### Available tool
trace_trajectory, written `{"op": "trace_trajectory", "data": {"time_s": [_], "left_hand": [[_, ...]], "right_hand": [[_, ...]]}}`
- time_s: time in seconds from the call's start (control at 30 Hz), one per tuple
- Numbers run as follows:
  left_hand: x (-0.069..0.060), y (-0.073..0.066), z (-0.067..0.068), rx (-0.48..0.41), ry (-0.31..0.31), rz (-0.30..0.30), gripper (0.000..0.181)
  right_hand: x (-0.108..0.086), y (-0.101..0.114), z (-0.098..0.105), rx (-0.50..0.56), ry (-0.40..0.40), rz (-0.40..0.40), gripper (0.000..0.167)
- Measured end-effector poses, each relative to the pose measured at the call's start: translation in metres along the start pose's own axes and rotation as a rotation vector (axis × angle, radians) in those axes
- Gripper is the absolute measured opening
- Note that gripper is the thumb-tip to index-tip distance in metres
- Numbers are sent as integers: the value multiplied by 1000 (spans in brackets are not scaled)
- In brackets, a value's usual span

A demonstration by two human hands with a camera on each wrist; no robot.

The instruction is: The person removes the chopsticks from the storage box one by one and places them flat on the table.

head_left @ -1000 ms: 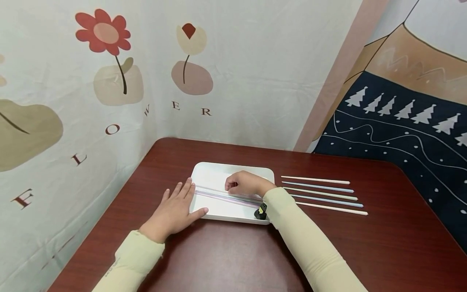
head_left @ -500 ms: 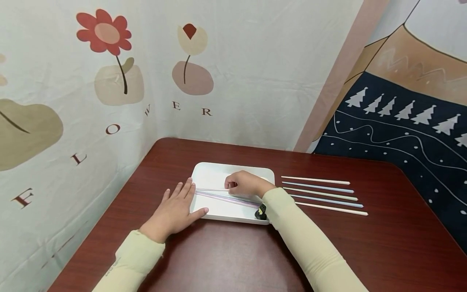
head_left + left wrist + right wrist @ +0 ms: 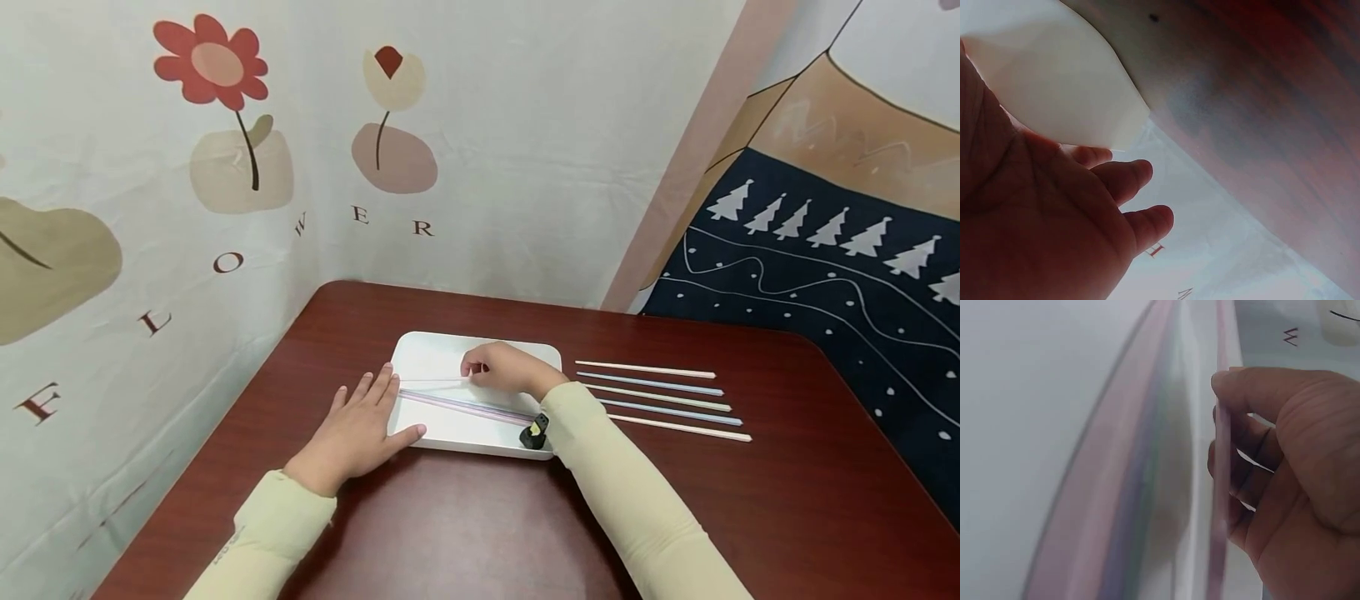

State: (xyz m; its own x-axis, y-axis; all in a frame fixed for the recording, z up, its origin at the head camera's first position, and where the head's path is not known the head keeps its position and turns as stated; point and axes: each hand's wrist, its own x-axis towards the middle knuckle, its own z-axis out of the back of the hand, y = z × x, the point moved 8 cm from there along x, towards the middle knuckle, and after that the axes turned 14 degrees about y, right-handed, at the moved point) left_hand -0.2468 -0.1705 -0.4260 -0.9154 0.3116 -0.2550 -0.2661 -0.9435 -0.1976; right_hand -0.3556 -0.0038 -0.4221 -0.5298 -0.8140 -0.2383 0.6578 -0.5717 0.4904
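In the head view my right hand (image 3: 510,368) is over the white tray (image 3: 427,354). It pinches a long thin pink strip (image 3: 1221,456) between thumb and fingers, seen close in the right wrist view. That strip stands apart from several other pastel strips (image 3: 465,407), in pink, purple and green, lying across the tray. My left hand (image 3: 352,433) rests at the tray's left edge, with straight, spread fingers. In the left wrist view its fingertips lie against the tray's outer side (image 3: 1072,87). The right hand and wrist cover the tray's right part.
Several thin strips in cream, blue and pale green, one of them blue (image 3: 667,412), lie spaced apart on the brown table (image 3: 480,525) right of the tray. A small black device (image 3: 534,433) sits at the right wrist. Printed cloth (image 3: 510,167) hangs behind the table.
My right hand has shifted slightly toward the far side of the tray, drawing its strip away from the others, so a gap widens between them. The left hand stays in place.
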Motion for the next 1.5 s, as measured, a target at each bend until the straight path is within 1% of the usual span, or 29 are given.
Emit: {"op": "trace_trajectory", "data": {"time_s": [0.1,0.3,0.47,0.6,0.77,0.9,1.07,1.3,1.5], "left_hand": [[0,0,0,1,4,2,101],[1,1,-1,4,5,1,102],[1,-1,-1,-1,5,-4,102],[1,-1,-1,-6,13,-5,102],[0,-1,0,-9,11,-5,100],[-1,0,0,-16,15,-2,101],[-1,1,-1,-18,15,-2,102],[0,1,0,-19,-2,-11,101],[0,1,1,-20,-2,-13,100]], "right_hand": [[-4,2,6,-7,-22,17,12],[-17,4,21,-21,-62,-1,11],[-36,3,31,-11,-74,-28,12],[-57,-4,36,-10,-84,-56,13],[-88,-20,40,-1,-112,-116,14],[-111,-32,40,-7,-133,-138,15],[-138,-46,37,-1,-150,-154,14],[-177,-66,30,20,-178,-205,9],[-207,-75,19,13,-183,-199,12]]}}
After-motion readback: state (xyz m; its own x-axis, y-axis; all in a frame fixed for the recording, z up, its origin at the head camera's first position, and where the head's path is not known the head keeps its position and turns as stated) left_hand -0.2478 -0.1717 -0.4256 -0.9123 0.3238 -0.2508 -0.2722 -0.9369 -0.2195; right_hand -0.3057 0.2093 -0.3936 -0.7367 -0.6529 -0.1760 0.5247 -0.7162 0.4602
